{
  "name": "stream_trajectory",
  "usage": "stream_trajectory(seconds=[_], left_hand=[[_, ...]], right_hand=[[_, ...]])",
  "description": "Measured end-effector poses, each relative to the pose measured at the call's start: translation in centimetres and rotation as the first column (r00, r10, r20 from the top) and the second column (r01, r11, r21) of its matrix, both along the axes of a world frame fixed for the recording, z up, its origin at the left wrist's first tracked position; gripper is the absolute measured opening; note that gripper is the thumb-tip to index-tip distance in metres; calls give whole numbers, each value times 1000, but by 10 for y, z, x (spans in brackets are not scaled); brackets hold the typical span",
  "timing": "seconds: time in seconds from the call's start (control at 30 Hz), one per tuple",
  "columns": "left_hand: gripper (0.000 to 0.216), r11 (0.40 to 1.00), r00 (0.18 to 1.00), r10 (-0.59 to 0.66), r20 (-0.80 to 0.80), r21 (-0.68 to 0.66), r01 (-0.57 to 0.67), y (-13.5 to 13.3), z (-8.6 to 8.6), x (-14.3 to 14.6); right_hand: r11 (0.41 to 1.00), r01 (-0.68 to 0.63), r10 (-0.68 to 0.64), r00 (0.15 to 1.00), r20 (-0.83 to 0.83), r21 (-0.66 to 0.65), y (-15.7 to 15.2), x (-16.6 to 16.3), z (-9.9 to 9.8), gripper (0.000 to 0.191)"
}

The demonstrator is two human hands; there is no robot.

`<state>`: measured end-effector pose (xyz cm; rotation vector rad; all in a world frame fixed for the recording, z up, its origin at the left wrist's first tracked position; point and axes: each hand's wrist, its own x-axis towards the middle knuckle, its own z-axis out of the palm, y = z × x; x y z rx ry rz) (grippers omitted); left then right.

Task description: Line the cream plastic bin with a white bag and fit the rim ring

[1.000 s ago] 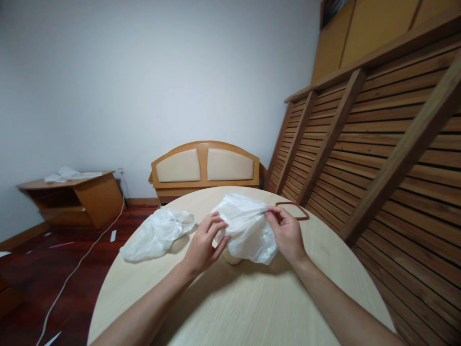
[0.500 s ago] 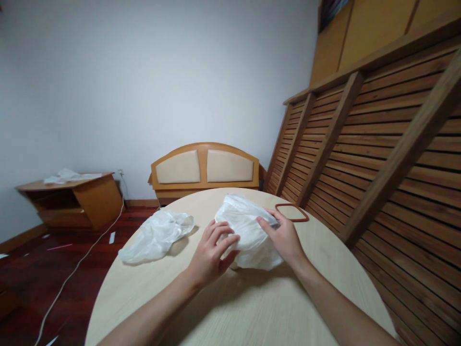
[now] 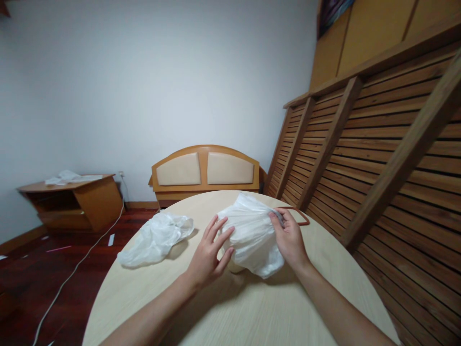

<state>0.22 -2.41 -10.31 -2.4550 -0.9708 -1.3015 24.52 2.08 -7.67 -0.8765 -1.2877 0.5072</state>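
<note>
A white plastic bag bulges over the middle of the round table, and what is inside it is hidden. My right hand pinches a gathered, twisted part of the bag at its right side. Against the bag's left side, my left hand has its fingers spread and holds nothing. Left of it lies a second, crumpled white plastic bag. Behind my right hand a reddish-brown ring-shaped frame rests on the table, partly covered by the hand.
The round pale table fills the foreground. Slatted wooden panels lean on the right. A headboard stands behind the table. To the left are a low cabinet and a white cable on the dark red floor.
My right hand has pulled the bag's edge rightward, gathering it tighter with creases running toward the pinch. My left hand's fingers have spread and shifted slightly left.
</note>
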Motion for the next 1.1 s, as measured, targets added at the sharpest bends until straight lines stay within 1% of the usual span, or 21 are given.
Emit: stream_trajectory(seconds=[0.1, 0.2, 0.37, 0.47, 0.57, 0.63, 0.7, 0.77, 0.9, 0.97, 1.03, 1.1], left_hand=[[53, 999, 999, -9, 45, -43, 11, 1, 0, 1], [54, 996, 995, -47, 86, -68, 53, 2, -1, 1], [68, 984, 981, -66, 180, -149, 94, 5, -5, -1], [74, 977, 981, -91, 171, -178, 122, 7, -6, -3], [69, 975, 987, -99, 127, -184, 122, 6, -5, -4], [64, 978, 992, -94, 87, -176, 108, 5, -3, -3], [61, 983, 995, -91, 50, -156, 97, 3, -2, -2], [60, 987, 996, -89, 29, -130, 92, 2, 0, -1], [55, 993, 997, -78, 24, -87, 80, 0, 2, 1], [46, 995, 997, -69, 41, -70, 72, 0, 3, 2], [36, 997, 996, -59, 64, -54, 63, 1, 4, 2], [28, 998, 995, -52, 85, -42, 56, 1, 4, 2]], right_hand=[[1000, 17, -17, 998, -56, 7, 3, 5, 1, 42], [998, 58, -56, 993, -103, 20, 4, 8, 4, 46], [999, 52, -52, 982, -181, -4, 7, 14, 5, 44], [996, 86, -82, 980, -181, 12, 10, 19, 5, 40], [982, 170, -160, 980, -120, 81, 11, 25, 8, 33], [983, 161, -158, 987, -39, 86, 9, 27, 10, 27], [991, 114, -117, 992, 42, 62, 5, 27, 12, 20], [996, 69, -75, 993, 96, 61, -1, 24, 13, 18], [991, -39, 16, 984, 176, 127, -12, 12, 11, 19], [980, -101, 57, 968, 243, 172, -17, 7, 10, 20], [964, -154, 75, 941, 330, 219, -22, 2, 9, 22], [944, -190, 64, 908, 415, 270, -26, -2, 9, 25]])
